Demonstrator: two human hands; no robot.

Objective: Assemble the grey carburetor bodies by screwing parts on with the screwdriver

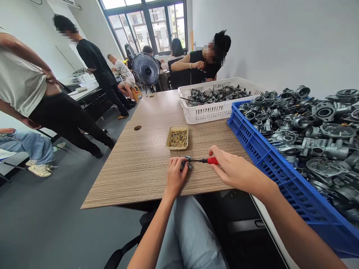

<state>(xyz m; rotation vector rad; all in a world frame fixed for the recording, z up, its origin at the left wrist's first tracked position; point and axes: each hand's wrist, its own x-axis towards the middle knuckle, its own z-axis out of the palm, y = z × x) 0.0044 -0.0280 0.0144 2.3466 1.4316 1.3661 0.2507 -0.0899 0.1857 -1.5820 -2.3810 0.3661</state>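
My left hand (176, 175) is closed around a small dark metal part (186, 163) that rests on the wooden table (140, 164) near its front edge. My right hand (228, 166) grips a screwdriver with a red handle (212, 161). The screwdriver's thin dark shaft points left, with its tip at the metal part. A small tan tray of brass screws (177, 138) sits just beyond both hands.
A blue crate (269, 164) heaped with grey metal castings fills the right side. A white basket (215, 108) of similar parts stands behind the tray. A person sits at the table's far end. Other people stand or sit at the left, near a floor fan (146, 69).
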